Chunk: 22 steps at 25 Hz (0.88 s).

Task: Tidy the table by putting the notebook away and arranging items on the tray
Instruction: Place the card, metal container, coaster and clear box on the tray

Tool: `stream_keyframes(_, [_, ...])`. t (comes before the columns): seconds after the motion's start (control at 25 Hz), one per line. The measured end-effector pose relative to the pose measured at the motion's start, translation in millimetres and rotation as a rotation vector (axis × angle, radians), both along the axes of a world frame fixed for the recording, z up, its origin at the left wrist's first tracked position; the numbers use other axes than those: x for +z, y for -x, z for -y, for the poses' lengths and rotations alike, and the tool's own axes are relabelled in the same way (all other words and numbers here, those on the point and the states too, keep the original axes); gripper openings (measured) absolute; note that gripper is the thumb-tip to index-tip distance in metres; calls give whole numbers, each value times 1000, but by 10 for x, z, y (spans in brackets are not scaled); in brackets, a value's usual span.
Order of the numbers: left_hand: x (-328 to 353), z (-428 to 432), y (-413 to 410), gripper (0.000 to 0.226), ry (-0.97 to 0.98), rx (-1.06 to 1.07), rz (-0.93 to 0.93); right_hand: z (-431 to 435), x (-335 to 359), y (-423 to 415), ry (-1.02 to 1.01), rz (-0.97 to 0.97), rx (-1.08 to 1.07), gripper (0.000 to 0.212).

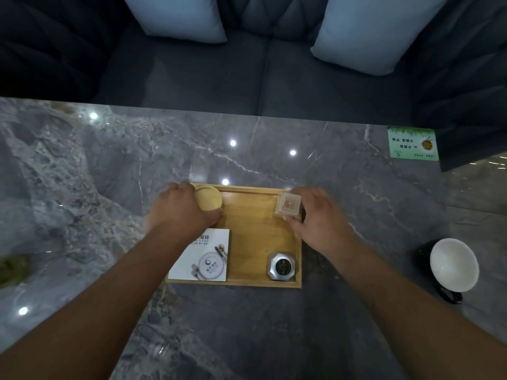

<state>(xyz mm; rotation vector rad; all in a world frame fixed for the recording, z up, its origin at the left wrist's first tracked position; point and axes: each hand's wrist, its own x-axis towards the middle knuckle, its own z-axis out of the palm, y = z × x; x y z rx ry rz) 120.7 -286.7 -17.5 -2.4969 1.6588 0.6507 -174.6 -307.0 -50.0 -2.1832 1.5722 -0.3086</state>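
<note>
A wooden tray (253, 242) lies on the grey marble table in front of me. My left hand (181, 212) grips a round wooden lidded container (208, 200) in the tray's far left corner. My right hand (318, 215) holds a square clear plastic box (288, 204) at the far right corner. A white printed card (204, 259) rests in the near left part of the tray, and a silver octagonal call button (281, 266) sits in the near right corner. No notebook is in view.
A black cup with a white inside (452, 266) lies tilted at the right of the table. A green sticker (413, 144) marks the far right edge. A dark sofa with two pale cushions (181, 17) stands beyond the table.
</note>
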Motion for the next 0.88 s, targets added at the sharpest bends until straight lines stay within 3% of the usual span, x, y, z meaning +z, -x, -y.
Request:
stream_keyframes(0.4, [-116,-27,13,104,-45,-38,96,5,-49,15,104,-89,38,53])
stream_keyframes(0.6, [-136,-24,-62,99,-33,2,26,-17,-86,-15,88,-129,-67,53])
stream_keyframes(0.8, [-135,-94,-174,106,-24,114,-137,-175,48,-32,-177,9,-298,67])
stream_keyframes(0.88, [-133,-173,-275,94,-10,197,-238,-303,95,16,-279,53,-422,57])
